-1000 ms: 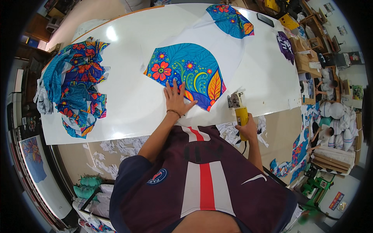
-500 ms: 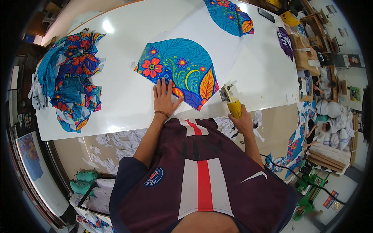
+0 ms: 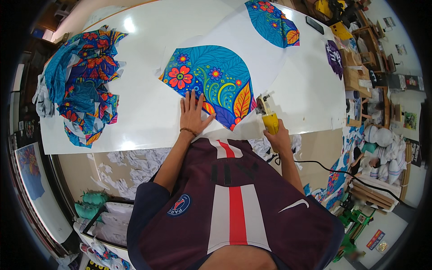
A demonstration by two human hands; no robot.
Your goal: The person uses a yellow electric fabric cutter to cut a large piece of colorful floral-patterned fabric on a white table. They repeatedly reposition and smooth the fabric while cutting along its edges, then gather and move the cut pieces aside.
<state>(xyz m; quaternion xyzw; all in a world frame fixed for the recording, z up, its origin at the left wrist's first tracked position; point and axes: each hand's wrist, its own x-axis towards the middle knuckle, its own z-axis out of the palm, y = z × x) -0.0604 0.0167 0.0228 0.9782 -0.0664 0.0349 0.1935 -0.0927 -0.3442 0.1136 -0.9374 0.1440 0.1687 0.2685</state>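
My left hand [image 3: 193, 114] lies with fingers spread at the lower left edge of a printed fabric piece [image 3: 216, 76], blue with bright flowers and leaves. My right hand [image 3: 279, 136] grips the yellow handle of an electric fabric cutter [image 3: 270, 120]. The cutter's metal head is close to the right edge of the print, beside its pink tip; whether it touches the fabric I cannot tell. White material [image 3: 270, 67] stretches from this print up to a second floral piece [image 3: 274, 24] at the far side. A black cord [image 3: 337, 170] trails from near my right hand.
Cut floral pieces are heaped [image 3: 85, 85] on the left of the white table [image 3: 148, 94]. At the far right lie a phone [image 3: 314, 25] and a purple cloth piece [image 3: 334, 59]. White scraps [image 3: 135, 166] litter the floor. People and stuffed sacks [image 3: 382, 144] are off to the right.
The view has shifted slightly. The cutter remains at the print's right edge and my left hand stays on the fabric. The cord hangs in a different curve, higher on the right.
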